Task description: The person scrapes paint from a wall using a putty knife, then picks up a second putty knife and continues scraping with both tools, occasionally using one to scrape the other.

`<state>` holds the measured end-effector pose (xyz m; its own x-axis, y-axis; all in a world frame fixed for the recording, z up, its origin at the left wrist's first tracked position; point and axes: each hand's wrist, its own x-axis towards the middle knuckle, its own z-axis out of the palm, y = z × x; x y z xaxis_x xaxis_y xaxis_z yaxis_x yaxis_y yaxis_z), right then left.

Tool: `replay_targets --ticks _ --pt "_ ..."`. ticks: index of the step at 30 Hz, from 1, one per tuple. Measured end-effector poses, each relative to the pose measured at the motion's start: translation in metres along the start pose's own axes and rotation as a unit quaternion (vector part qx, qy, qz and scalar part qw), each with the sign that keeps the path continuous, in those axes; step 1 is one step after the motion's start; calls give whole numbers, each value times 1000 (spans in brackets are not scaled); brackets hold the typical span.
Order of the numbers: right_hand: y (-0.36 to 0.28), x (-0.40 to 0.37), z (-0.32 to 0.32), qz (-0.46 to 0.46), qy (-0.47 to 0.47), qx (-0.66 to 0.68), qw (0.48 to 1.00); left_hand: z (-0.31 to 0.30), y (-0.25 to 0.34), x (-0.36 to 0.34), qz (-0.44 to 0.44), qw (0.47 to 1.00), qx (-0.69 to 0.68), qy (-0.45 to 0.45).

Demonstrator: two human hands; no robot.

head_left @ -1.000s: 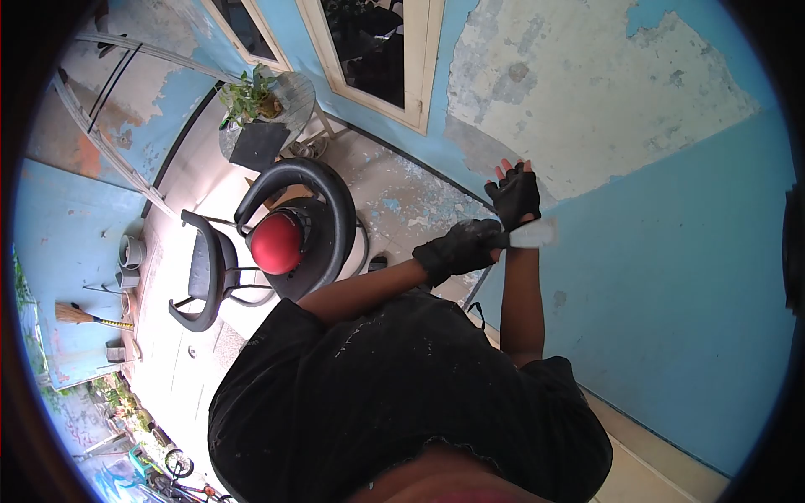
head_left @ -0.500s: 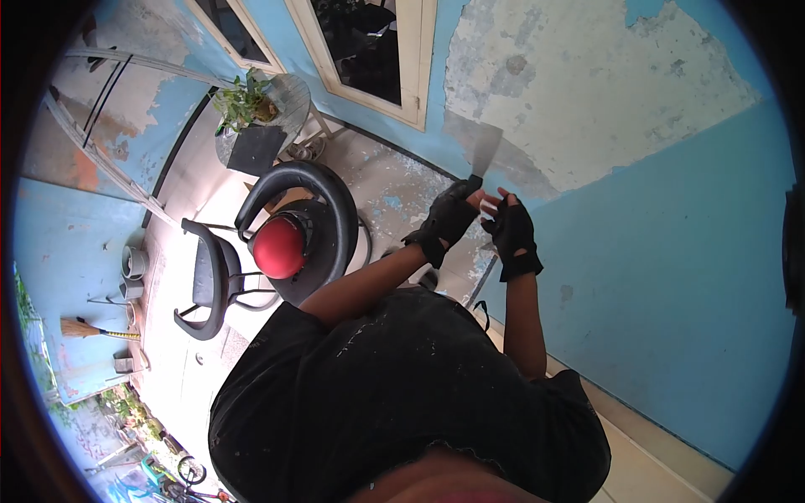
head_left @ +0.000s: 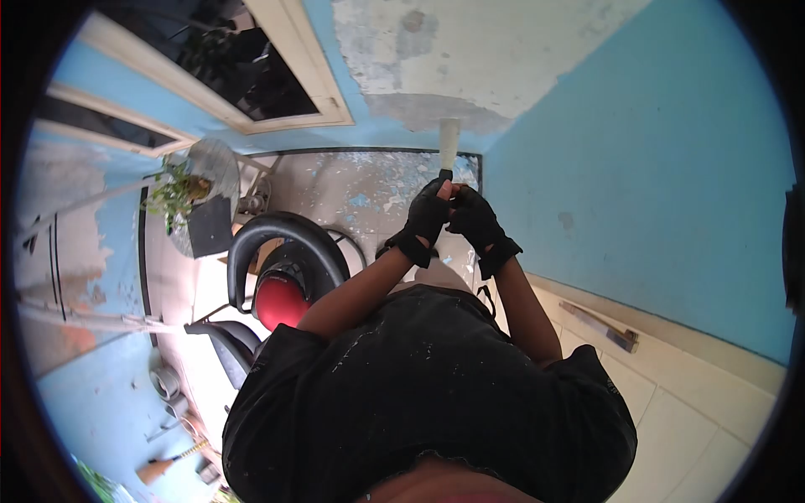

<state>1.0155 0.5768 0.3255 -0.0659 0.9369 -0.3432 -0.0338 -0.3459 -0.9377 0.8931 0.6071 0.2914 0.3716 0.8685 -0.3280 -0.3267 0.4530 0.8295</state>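
Observation:
My left hand (head_left: 428, 211), in a black fingerless glove, grips the dark handle of a scraper (head_left: 449, 144). The wide pale blade points away from me, toward the lower part of a wall with bare patches (head_left: 470, 59). My right hand (head_left: 474, 215), gloved the same way, is closed beside the left one at the handle's lower end. The two hands touch or nearly touch, and whatever the right fingers hold is hidden.
Paint flakes lie on the floor (head_left: 335, 189) by the wall. Black chairs (head_left: 289, 222) stand at the left, one with a red helmet (head_left: 282, 302). Behind them is a round table (head_left: 220, 168) with a potted plant (head_left: 176, 193). A wooden-handled tool (head_left: 599, 325) lies at the right.
The view has turned, so the wall corner now lies straight ahead. My right hand's fingers, earlier spread, have closed in beside my left hand. The scraper stays in my left hand.

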Motion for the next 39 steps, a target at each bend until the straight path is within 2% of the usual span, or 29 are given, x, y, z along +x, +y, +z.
replay_targets --ticks 3,4,6,7,8,10,13,16,17,19,20,22,23,24,25,26,27,28,29,30,31,32,33,34,35,36,37,38,39 --pt "42 3 -12 -5 26 88 996 -4 -28 11 -34 996 -30 -74" --pt "35 0 -9 14 35 121 992 -3 -32 9 -43 996 -33 -75" --pt "33 -5 -12 61 74 123 988 0 -35 14 -96 980 -68 -160" --pt "32 -4 -17 101 107 124 981 5 -37 19 -97 980 -66 -163" --pt "39 -2 -24 107 91 170 975 11 -40 21 -99 983 -85 -133" --pt "40 8 -38 146 75 160 973 18 -47 37 -102 984 -107 -96" --pt "41 24 -59 203 42 155 966 14 -59 71 -160 966 -148 -140" --pt "63 54 -87 191 -27 320 927 16 -75 102 -205 955 -182 -111" --pt "71 66 -96 200 -35 318 926 15 -86 115 -229 949 -198 -93" --pt "90 95 -116 275 0 509 816 11 -112 149 -263 921 -273 -94" --pt "113 115 -128 279 0 509 814 6 -126 168 -296 886 -341 -102" --pt "169 155 -157 309 -51 590 745 -7 -171 215 -306 883 -344 -96" --pt "190 170 -167 319 -45 589 741 -16 -190 234 -313 881 -343 -90" --pt "211 185 -175 286 -42 497 819 -35 -206 250 -304 881 -331 -150" --pt "231 210 -183 242 -43 394 886 -46 -234 280 -307 879 -334 -150" --pt "267 240 -184 75 72 32 994 -51 -274 309 -257 926 -262 -86" --pt "307 255 -183 -96 166 -339 921 -56 -315 326 -213 959 -189 -17" --pt "288 265 -187 -2 107 -270 957 -63 -352 355 -179 978 -104 0" --pt "278 286 -187 109 109 -390 908 -75 -380 387 -143 989 -16 16" --pt "300 309 -199 106 67 -457 881 -87 -392 408 -156 971 -170 -69" --pt "304 321 -202 59 100 -392 913 -96 -398 425 -163 921 -322 -148" --pt "316 337 -207 60 113 -304 944 -104 -404 448 -34 976 -132 -172" --pt "329 358 -219 71 63 -465 880 -110 -409 467 96 975 66 -189" --pt "334 370 -225 21 54 -531 845 -108 -404 480 146 959 158 -187" --pt "354 388 -236 -44 70 -545 834 -107 -394 493 196 930 250 -183" --pt "352 390 -234 -31 91 -471 877 -110 -393 514 275 857 393 -187" --pt "341 394 -232 -17 113 -393 912 -112 -389 528 346 757 522 -188" --pt "336 401 -233 -14 111 -393 913 -104 -363 523 342 758 522 -188" --pt "329 411 -236 -57 100 -476 872 -92 -322 509 280 741 586 -169"
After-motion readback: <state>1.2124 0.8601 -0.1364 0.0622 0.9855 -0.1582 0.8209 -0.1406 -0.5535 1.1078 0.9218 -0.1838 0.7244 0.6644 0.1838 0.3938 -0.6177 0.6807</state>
